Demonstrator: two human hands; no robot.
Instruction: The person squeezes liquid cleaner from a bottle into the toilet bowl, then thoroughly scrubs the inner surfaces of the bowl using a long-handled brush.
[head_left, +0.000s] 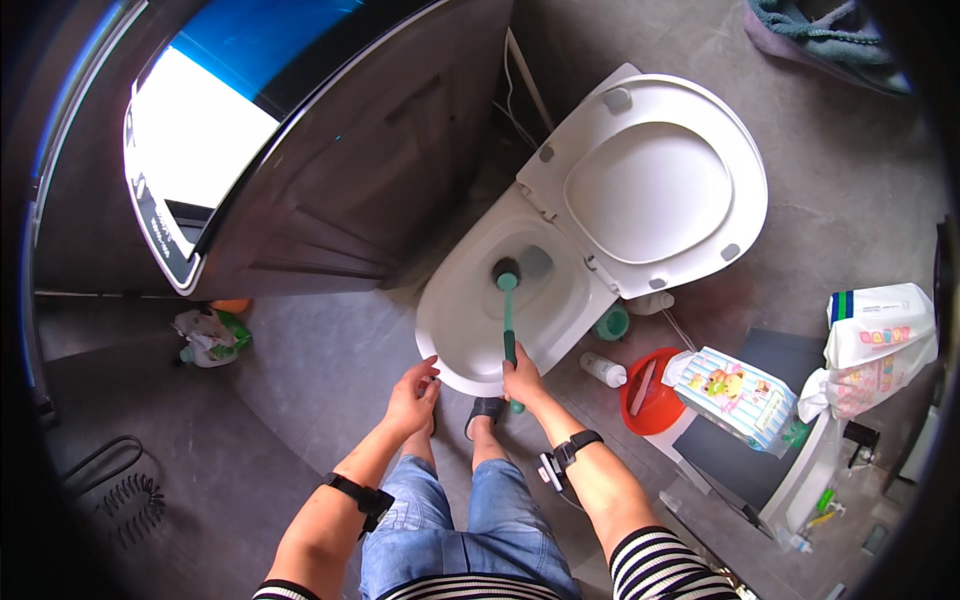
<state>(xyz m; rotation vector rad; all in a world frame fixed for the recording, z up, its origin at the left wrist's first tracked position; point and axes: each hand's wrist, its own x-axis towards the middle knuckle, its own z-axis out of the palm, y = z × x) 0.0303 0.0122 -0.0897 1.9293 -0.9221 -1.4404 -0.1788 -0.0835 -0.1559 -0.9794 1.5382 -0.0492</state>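
Note:
A green toilet brush (509, 315) is gripped by its handle in my right hand (523, 379). Its head reaches down into the bowl of a white toilet (457, 315), near the drain. The toilet's seat and lid (652, 187) are raised. My left hand (414, 394) holds nothing; its fingers are curled but apart, just off the front left rim of the bowl. Black straps circle both my forearms, with small devices on them.
Right of the toilet are a green brush holder (612, 322), a white bottle (602, 370), a red basin (652, 397) and a tissue pack (735, 397). A washing machine (300, 180) stands at left, near a detergent container (214, 341). A coiled hose (135, 501) lies lower left.

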